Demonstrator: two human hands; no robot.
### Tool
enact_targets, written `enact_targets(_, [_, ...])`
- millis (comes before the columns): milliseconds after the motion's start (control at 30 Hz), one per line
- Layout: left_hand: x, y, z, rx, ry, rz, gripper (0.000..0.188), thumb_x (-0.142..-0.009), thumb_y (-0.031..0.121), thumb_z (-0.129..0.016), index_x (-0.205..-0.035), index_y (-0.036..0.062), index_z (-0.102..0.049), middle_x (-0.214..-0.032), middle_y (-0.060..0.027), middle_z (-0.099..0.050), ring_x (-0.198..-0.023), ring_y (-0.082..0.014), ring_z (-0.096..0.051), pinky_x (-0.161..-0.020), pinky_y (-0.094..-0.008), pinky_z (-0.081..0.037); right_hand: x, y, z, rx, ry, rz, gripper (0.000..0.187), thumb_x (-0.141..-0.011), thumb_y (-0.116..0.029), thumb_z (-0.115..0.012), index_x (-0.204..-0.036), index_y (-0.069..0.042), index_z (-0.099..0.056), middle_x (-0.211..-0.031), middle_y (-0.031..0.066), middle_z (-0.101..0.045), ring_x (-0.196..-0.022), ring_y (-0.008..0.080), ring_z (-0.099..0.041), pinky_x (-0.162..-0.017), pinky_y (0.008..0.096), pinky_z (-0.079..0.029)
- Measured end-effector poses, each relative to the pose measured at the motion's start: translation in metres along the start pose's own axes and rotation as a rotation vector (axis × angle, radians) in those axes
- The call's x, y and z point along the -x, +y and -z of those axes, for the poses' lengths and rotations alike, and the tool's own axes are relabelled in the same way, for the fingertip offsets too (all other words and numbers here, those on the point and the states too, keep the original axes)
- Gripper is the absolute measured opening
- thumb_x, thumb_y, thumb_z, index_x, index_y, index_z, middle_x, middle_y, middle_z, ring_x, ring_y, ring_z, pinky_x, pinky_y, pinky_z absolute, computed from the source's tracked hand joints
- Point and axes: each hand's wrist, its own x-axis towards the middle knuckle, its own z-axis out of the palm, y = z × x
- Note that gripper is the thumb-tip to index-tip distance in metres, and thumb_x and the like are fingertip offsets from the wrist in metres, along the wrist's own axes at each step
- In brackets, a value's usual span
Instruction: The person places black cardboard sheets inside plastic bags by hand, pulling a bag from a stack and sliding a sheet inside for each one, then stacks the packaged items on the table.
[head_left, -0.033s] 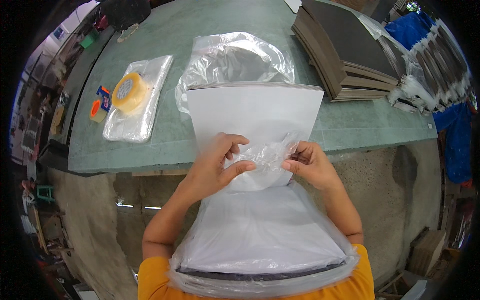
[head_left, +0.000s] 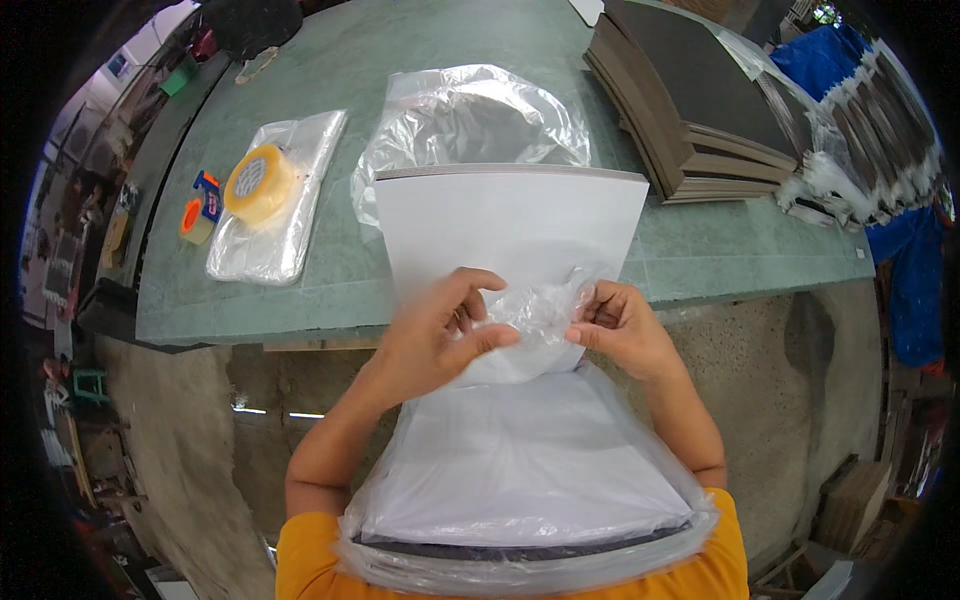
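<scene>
A tall white board or sheet stack (head_left: 505, 225) stretches from over the table edge toward my body. Its lower part sits inside a clear plastic bag (head_left: 530, 455), which rests against my front. The bag's crumpled mouth (head_left: 545, 315) lies bunched over the white surface between my hands. My right hand (head_left: 625, 330) pinches the right side of this film between thumb and fingers. Across from it, my left hand (head_left: 440, 325) hovers at the film's left side, thumb and forefinger apart; it is slightly blurred.
A green table (head_left: 330, 60) carries a tape roll (head_left: 258, 185) on folded plastic bags (head_left: 285, 240), a small tape dispenser (head_left: 203, 208), a loose clear bag (head_left: 480, 110) behind the white board, and a stack of dark boards (head_left: 690, 90) at right. Wrapped bundles (head_left: 880, 130) stand beyond.
My left hand has shifted slightly right, its thumb and forefinger closer to the bunched film. My right hand has hardly moved and keeps its pinch.
</scene>
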Motion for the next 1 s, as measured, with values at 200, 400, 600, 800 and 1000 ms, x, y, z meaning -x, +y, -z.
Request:
enact_targets(200, [-0.006, -0.005, -0.030, 0.176, -0.201, 0.044, 0.040, -0.069, 0.011, -0.066, -0.105, 0.0042, -0.051, -0.071, -0.0050, -0.052, -0.060, -0.0124, -0.049, -0.055, -0.0227, -0.041, 0.013, -0.002, -0.012, 0.036, -0.087, -0.224, 0.016, -0.072, -0.008, -0.063, -0.085, 0.000, -0.058, -0.071, 0.0008, -0.056, -0.065, 0.0069, -0.052, -0.058, 0.0193, -0.042])
enact_targets(400, [0.050, -0.099, 0.051, 0.234, 0.284, 0.548, 0.020, -0.074, 0.000, -0.043, -0.087, 0.0022, -0.058, -0.087, -0.0082, -0.057, -0.082, -0.0166, -0.055, -0.068, -0.0262, -0.045, 0.040, 0.016, 0.051, 0.086, 0.012, -0.203, 0.013, -0.075, -0.013, -0.061, -0.078, -0.001, -0.059, -0.070, 0.0020, -0.056, -0.065, 0.0083, -0.051, -0.056, 0.0214, -0.041])
enact_targets(600, [0.029, -0.028, 0.037, 0.302, 0.610, -0.013, 0.014, -0.074, 0.000, -0.046, -0.087, 0.0009, -0.051, -0.074, -0.0052, -0.056, -0.067, -0.0084, -0.052, -0.052, -0.0218, -0.043, 0.010, 0.015, 0.008, -0.049, 0.060, -0.176, 0.019, -0.076, -0.019, -0.062, -0.080, -0.001, -0.059, -0.070, 0.0015, -0.056, -0.062, 0.0080, -0.051, -0.055, 0.0216, -0.042])
enact_targets(800, [-0.002, 0.020, -0.017, 0.228, -0.109, 0.012, 0.018, -0.077, 0.017, -0.061, -0.082, 0.0017, -0.052, -0.065, -0.0005, -0.053, -0.065, -0.0078, -0.050, -0.051, -0.0244, -0.040, -0.009, 0.000, -0.035, -0.338, -0.078, -0.058, 0.024, -0.079, -0.026, -0.059, -0.076, -0.003, -0.055, -0.066, -0.0007, -0.053, -0.059, 0.0065, -0.049, -0.053, 0.0194, -0.040])
enact_targets(1000, [0.016, -0.064, 0.036, 0.158, 0.328, 0.240, 0.018, -0.074, 0.018, -0.063, -0.080, 0.0023, -0.056, -0.072, -0.0034, -0.056, -0.068, -0.0107, -0.052, -0.062, -0.0254, -0.043, 0.011, 0.002, -0.010, -0.523, -0.089, 0.031, 0.021, -0.079, -0.024, -0.059, -0.073, -0.005, -0.053, -0.065, -0.0015, -0.049, -0.057, 0.0076, -0.046, -0.051, 0.0216, -0.038])
